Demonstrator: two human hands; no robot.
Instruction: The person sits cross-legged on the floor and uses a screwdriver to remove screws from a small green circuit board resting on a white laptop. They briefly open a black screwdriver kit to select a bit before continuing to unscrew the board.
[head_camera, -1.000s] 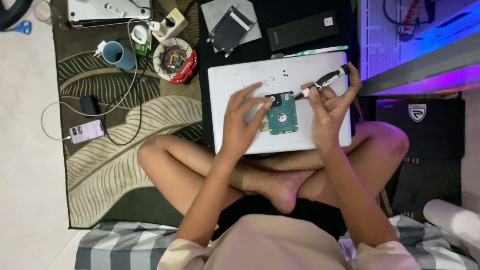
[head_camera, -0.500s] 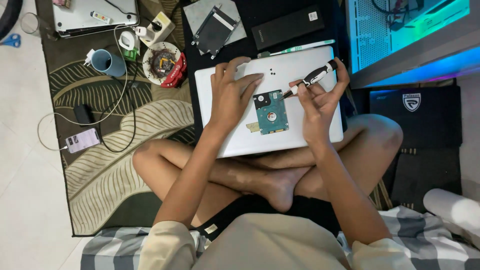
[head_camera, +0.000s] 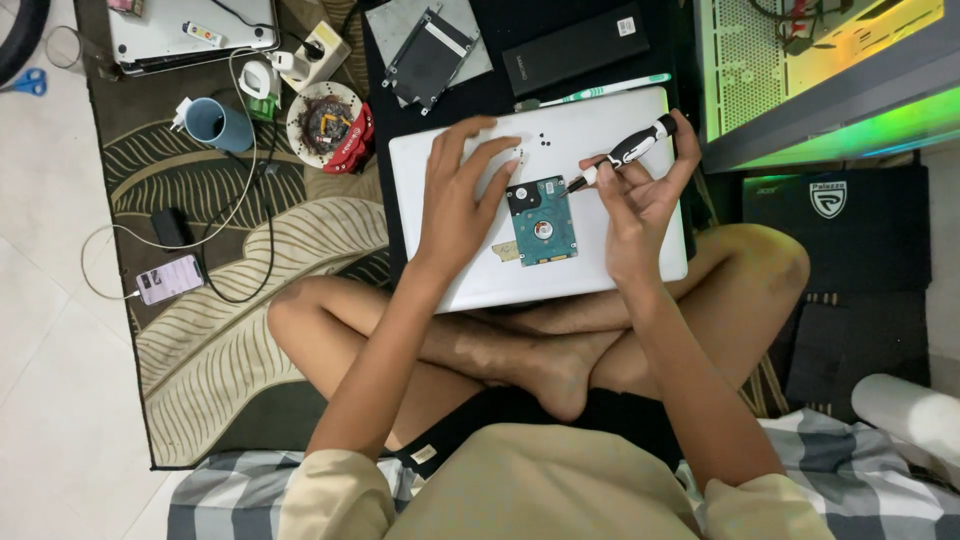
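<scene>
Teal-boarded bare hard drive (head_camera: 543, 222) lies on the closed white laptop (head_camera: 600, 270), pinned under the left hand (head_camera: 462, 190) with fingers spread flat, while right-hand (head_camera: 640, 195) fingers pinch a black-and-white screwdriver (head_camera: 625, 153) at its upper corner, screws there seemingly not yet out.

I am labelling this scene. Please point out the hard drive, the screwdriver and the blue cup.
hard drive (head_camera: 545, 228): head view, green circuit board.
screwdriver (head_camera: 633, 148): head view, black-and-white handle.
blue cup (head_camera: 222, 127): head view, outer wall.
</scene>
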